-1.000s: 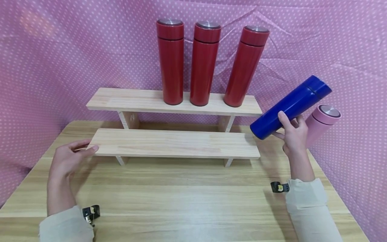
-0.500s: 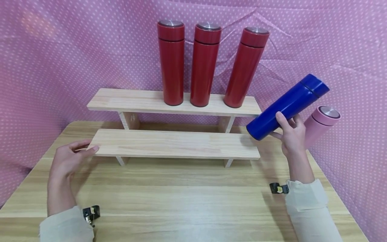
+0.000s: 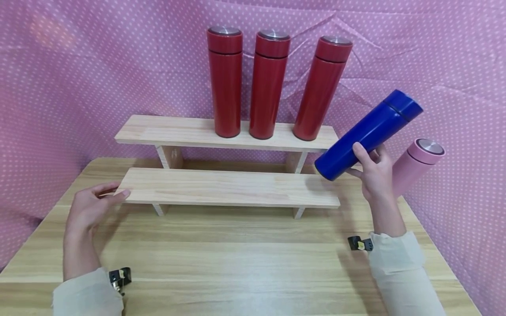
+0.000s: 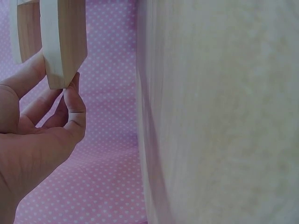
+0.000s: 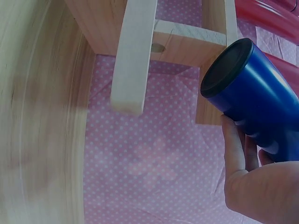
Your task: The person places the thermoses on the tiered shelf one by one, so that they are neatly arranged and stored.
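Observation:
My right hand [image 3: 375, 173] grips a blue thermos flask [image 3: 369, 131], tilted with its lid up to the right. The flask's base overlaps the right end of the lower shelf [image 3: 229, 186] in the head view; its dark underside shows in the right wrist view. At the left end of that shelf, my left hand [image 3: 88, 206] pinches the board between thumb and fingers, and the left wrist view shows the board's end [image 4: 58, 70] between them. On the upper shelf [image 3: 170, 129] stand a left red flask [image 3: 226, 87], a middle one [image 3: 268, 90] and a right one [image 3: 320, 92].
A pink flask [image 3: 415, 164] stands behind my right hand, partly hidden by it. The wooden two-step rack rests on a wood-grain table [image 3: 237, 263]. Pink dotted cloth [image 3: 118, 57] hangs behind and on both sides.
My right hand has carried the blue flask a little to the left, and the flask has turned slightly more upright. The left hand keeps its hold on the lower shelf's end.

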`<state>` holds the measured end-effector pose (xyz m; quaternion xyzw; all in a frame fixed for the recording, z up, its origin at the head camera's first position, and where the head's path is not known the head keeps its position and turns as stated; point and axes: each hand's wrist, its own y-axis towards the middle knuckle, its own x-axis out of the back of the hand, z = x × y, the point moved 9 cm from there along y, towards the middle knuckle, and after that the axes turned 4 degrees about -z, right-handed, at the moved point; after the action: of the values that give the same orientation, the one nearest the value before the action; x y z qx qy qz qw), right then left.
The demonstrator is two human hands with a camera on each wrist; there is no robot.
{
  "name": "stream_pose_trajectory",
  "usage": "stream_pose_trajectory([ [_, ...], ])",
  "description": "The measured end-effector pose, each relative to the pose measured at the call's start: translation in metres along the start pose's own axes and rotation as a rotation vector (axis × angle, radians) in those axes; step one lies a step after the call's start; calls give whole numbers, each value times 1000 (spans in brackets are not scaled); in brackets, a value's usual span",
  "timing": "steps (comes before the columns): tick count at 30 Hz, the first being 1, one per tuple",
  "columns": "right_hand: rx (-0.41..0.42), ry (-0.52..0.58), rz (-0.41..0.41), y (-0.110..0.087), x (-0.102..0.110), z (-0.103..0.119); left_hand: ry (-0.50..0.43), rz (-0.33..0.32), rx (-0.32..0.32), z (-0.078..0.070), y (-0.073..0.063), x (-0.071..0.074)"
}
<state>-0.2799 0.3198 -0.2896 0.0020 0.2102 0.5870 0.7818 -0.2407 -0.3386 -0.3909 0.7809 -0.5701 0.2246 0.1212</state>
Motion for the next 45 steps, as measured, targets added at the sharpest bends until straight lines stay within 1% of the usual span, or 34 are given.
stream_pose_trajectory([
  [4, -5, -1, 6, -1, -9, -1, -11, -4, -3, 0, 0, 0],
  [9, 5, -13, 14, -3, -21, 1, -3, -3, 8, -1, -1, 1],
  [16, 17, -45, 35, -12, -37, -4, -5, 1, 4, -1, -1, 1],
  [22, 36, -59, 60, -15, -48, -9, 30, -1, 12, 0, -2, 1],
  [25, 31, -66, 62, -16, -52, -12, 19, -4, 12, 0, -2, 1],
  [31, -8, -64, 62, -18, -59, -23, -10, -17, -5, -1, -1, 1],
  [39, -28, -68, 76, -21, -69, -34, -1, -11, -15, -3, -1, 1],
  [45, -31, -103, 88, -24, -76, -41, -2, -14, -23, -4, -1, 1],
])
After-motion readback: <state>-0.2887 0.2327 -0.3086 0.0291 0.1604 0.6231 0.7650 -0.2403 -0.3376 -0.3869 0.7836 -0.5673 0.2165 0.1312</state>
